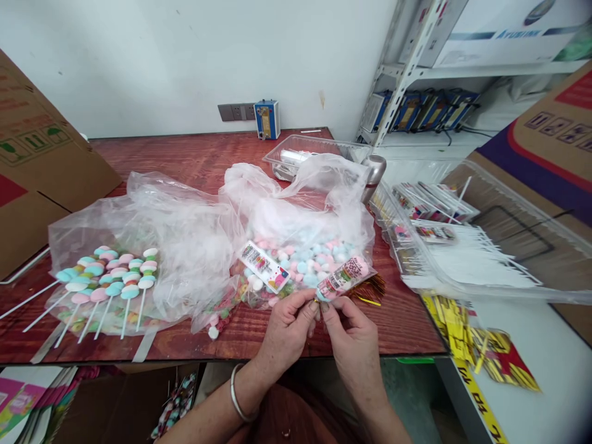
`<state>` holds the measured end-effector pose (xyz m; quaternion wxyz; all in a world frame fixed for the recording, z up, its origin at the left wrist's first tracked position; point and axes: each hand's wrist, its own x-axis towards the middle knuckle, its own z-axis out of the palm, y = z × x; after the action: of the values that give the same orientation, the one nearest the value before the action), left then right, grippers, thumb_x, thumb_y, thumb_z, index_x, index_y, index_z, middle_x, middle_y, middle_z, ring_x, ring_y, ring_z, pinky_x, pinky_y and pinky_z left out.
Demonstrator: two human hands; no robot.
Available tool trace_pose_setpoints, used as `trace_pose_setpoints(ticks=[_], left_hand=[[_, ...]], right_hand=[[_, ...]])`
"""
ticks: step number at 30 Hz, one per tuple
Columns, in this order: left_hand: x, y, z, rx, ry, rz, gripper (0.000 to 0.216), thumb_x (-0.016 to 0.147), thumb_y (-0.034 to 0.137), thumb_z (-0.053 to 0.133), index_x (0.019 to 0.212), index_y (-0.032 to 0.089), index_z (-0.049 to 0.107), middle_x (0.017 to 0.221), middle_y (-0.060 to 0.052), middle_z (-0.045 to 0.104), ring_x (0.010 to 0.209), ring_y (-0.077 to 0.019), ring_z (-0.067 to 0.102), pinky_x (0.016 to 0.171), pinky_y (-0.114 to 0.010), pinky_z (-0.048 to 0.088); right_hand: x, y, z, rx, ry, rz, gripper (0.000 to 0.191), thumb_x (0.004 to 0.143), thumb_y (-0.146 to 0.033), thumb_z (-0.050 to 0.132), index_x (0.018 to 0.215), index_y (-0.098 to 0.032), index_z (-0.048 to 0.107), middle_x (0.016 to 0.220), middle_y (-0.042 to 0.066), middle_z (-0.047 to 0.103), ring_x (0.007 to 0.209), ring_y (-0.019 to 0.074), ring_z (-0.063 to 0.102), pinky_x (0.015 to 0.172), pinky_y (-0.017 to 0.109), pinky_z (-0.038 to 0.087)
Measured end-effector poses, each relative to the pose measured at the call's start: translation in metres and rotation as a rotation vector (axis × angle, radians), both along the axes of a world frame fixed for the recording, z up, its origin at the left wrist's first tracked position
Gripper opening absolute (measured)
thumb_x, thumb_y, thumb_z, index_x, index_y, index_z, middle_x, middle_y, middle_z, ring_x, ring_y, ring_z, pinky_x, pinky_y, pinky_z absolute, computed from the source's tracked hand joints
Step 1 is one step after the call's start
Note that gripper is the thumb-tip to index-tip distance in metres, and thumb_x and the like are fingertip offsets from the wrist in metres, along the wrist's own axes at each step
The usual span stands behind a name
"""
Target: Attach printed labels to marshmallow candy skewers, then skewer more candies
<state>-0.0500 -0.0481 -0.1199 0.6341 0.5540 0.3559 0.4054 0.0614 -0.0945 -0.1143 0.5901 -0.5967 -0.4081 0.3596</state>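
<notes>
Crowding the red table [194, 154]: a bag of loose sweets [298, 206] directly beyond the hands, a bag of stick sweets [111, 277] to the left, a clear tray [499, 288] to the right. Left hand [287, 327] and right hand [354, 336] each pinch, fingertips closed, the near end of a wrapped sweet [345, 275] above the table's near edge, with gold ties [370, 290] just beside it.
</notes>
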Motion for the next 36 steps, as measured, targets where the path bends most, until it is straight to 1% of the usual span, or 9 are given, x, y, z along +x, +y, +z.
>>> trace_pose_setpoints(ticks=[5, 10, 13, 16, 20, 25, 28, 32, 36], left_hand=[[-0.014, 0.012, 0.011, 0.095, 0.023, -0.286, 0.034, 0.094, 0.034, 0.056, 0.124, 0.022, 0.069, 0.081, -0.004, 0.064, 0.080, -0.0172, 0.060, 0.081, -0.031, 0.049], [-0.032, 0.017, 0.027, 0.297, 0.125, -0.388, 0.027, 0.095, 0.022, 0.052, 0.097, 0.026, 0.079, 0.141, -0.009, 0.052, 0.132, -0.0263, 0.048, 0.114, -0.045, 0.032], [-0.031, 0.013, 0.025, 0.528, 0.348, -0.350, 0.036, 0.090, 0.009, 0.050, 0.090, 0.029, 0.079, 0.149, -0.003, 0.048, 0.146, -0.0288, 0.030, 0.121, -0.054, 0.013], [-0.025, 0.009, 0.025, 0.668, 0.444, -0.162, 0.043, 0.088, 0.006, 0.051, 0.112, 0.032, 0.074, 0.146, -0.008, 0.052, 0.145, -0.0299, 0.031, 0.120, -0.059, 0.016], [-0.023, 0.004, 0.035, 0.597, 0.315, -0.203, 0.041, 0.092, 0.009, 0.048, 0.116, 0.030, 0.073, 0.162, -0.004, 0.030, 0.150, -0.0293, 0.020, 0.120, -0.058, 0.016], [-0.024, -0.001, 0.034, 0.500, 0.339, -0.277, 0.040, 0.091, 0.009, 0.045, 0.098, 0.029, 0.079, 0.162, 0.002, 0.027, 0.153, -0.0289, 0.002, 0.120, -0.061, 0.005], [-0.026, -0.002, 0.037, 0.349, 0.246, -0.208, 0.031, 0.090, 0.020, 0.053, 0.110, 0.027, 0.076, 0.159, -0.003, 0.036, 0.152, -0.0298, 0.013, 0.121, -0.056, 0.004], [-0.036, -0.008, 0.054, 0.169, 0.020, -0.451, 0.040, 0.095, 0.027, 0.046, 0.131, 0.028, 0.065, 0.146, -0.007, 0.054, 0.141, -0.0267, 0.043, 0.119, -0.049, 0.023], [-0.056, -0.023, 0.060, 0.264, 0.100, -0.272, 0.047, 0.082, 0.032, 0.071, 0.129, 0.027, 0.066, 0.144, -0.011, 0.055, 0.141, -0.0320, 0.041, 0.118, -0.050, 0.025]], right_hand=[[0.008, -0.005, 0.000, -0.037, 0.080, 0.099, 0.019, 0.088, -0.036, 0.063, 0.079, -0.020, 0.062, 0.068, -0.001, 0.061, 0.062, 0.0145, 0.053, 0.058, 0.024, 0.044], [0.018, -0.013, 0.008, -0.034, -0.108, 0.162, 0.025, 0.088, -0.037, 0.061, 0.069, -0.020, 0.056, 0.065, -0.002, 0.053, 0.060, 0.0137, 0.047, 0.055, 0.024, 0.040], [0.019, -0.018, 0.020, -0.002, -0.138, 0.140, 0.027, 0.090, -0.037, 0.057, 0.070, -0.020, 0.053, 0.066, -0.002, 0.050, 0.062, 0.0138, 0.045, 0.058, 0.024, 0.040], [0.016, -0.022, 0.028, -0.007, -0.118, 0.204, 0.028, 0.091, -0.038, 0.056, 0.069, -0.021, 0.052, 0.066, -0.003, 0.047, 0.062, 0.0134, 0.042, 0.057, 0.023, 0.038], [0.013, -0.023, 0.020, -0.107, 0.064, 0.257, 0.027, 0.088, -0.038, 0.061, 0.069, -0.020, 0.052, 0.067, -0.003, 0.047, 0.063, 0.0131, 0.042, 0.057, 0.023, 0.037], [0.020, -0.025, 0.014, -0.110, 0.318, 0.271, 0.031, 0.087, -0.043, 0.064, 0.071, -0.020, 0.051, 0.063, -0.006, 0.040, 0.054, 0.0086, 0.031, 0.048, 0.019, 0.028], [0.018, -0.030, 0.019, -0.168, 0.212, 0.385, 0.028, 0.085, -0.039, 0.068, 0.069, -0.019, 0.058, 0.065, -0.003, 0.051, 0.061, 0.0114, 0.045, 0.057, 0.022, 0.040], [0.007, -0.027, 0.013, -0.196, 0.294, 0.290, 0.021, 0.077, -0.040, 0.073, 0.078, -0.019, 0.069, 0.064, 0.001, 0.062, 0.057, 0.0158, 0.054, 0.055, 0.028, 0.049], [-0.022, -0.018, 0.009, -0.087, 0.275, 0.322, 0.016, 0.073, -0.035, 0.076, 0.079, -0.021, 0.073, 0.074, 0.004, 0.072, 0.063, 0.0208, 0.064, 0.057, 0.031, 0.053]])
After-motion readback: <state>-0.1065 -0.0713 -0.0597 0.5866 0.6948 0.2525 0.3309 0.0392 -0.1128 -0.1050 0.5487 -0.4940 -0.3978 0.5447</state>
